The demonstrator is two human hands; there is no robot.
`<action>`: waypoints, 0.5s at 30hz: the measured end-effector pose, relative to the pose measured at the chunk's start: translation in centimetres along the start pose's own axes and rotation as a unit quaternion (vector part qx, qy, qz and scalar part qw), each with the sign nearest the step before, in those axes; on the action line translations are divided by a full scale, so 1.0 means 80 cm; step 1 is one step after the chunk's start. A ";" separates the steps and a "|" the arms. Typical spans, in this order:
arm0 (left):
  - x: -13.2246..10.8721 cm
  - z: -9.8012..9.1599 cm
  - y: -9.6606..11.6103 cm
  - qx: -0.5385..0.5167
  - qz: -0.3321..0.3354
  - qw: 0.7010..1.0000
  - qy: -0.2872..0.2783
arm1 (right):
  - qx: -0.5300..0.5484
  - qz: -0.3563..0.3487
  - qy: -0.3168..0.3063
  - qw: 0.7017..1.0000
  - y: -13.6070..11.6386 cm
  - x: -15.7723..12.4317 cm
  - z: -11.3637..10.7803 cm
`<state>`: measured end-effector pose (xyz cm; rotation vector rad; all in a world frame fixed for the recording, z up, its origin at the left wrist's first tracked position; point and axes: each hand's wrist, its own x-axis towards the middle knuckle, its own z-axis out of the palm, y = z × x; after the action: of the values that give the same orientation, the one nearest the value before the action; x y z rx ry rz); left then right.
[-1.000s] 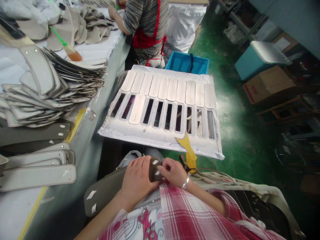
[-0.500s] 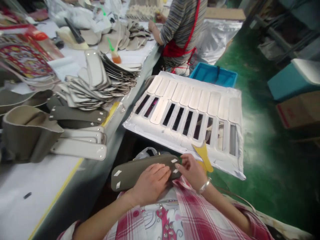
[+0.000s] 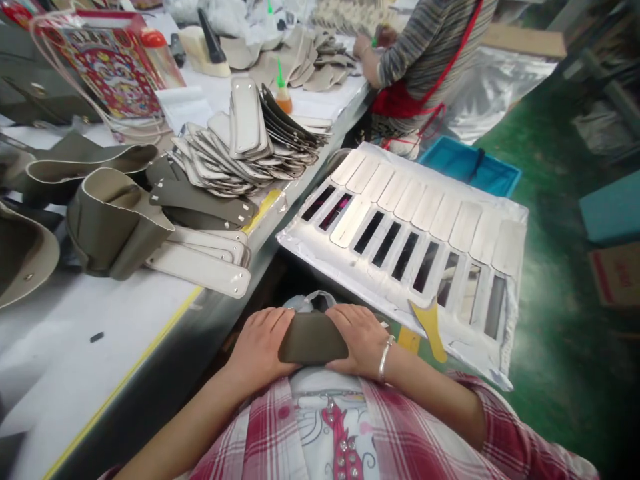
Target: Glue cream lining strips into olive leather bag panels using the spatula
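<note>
An olive-grey leather strip (image 3: pixel 313 339) lies across my lap, close to my body. My left hand (image 3: pixel 263 341) grips its left end and my right hand (image 3: pixel 357 337) its right end, with fingers on top and thumbs along the near edge. Only the plain middle shows between them; both ends are mostly covered. Just beyond the right hand sits a yellow notched tool (image 3: pixel 431 327) on the corner of a white slotted board (image 3: pixel 345 272).
Left is a white worktable (image 3: pixel 145 320) with stacked pale strips (image 3: pixel 245 120), curved leather pieces (image 3: pixel 115 223) and a glue bottle (image 3: pixel 283 97). A co-worker (image 3: pixel 425 53) sits beyond the board, beside a blue tray (image 3: pixel 495 175). Cartons (image 3: pixel 620 273) stand on the right.
My left hand has moved from the strip's middle to its left end. My right hand now wraps the right end, covering the white corner tabs. The view has swung left.
</note>
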<state>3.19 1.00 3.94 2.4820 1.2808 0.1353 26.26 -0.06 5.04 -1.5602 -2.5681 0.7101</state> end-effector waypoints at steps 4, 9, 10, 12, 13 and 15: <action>-0.001 -0.003 -0.004 -0.057 -0.007 0.998 -0.002 | -0.014 0.007 -0.007 1.000 -0.004 0.001 0.000; -0.028 -0.015 -0.039 -0.285 -0.051 0.957 -0.036 | -0.071 -0.015 -0.012 0.997 -0.022 0.014 0.014; -0.035 -0.015 -0.048 -0.341 -0.071 0.937 -0.039 | -0.082 -0.021 -0.008 0.996 -0.027 0.018 0.018; -0.049 -0.010 -0.062 -0.433 -0.100 0.895 -0.035 | -0.100 -0.031 0.000 0.995 -0.040 0.026 0.024; -0.054 -0.006 -0.067 -0.465 -0.106 0.878 -0.025 | -0.108 -0.034 0.004 0.994 -0.047 0.030 0.027; -0.058 0.003 -0.069 -0.498 -0.112 0.860 0.007 | -0.122 -0.040 0.009 0.992 -0.062 0.039 0.031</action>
<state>-3.75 0.16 2.17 1.4346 1.0814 0.5897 19.96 -0.19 4.26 -1.5038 -2.7739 0.3856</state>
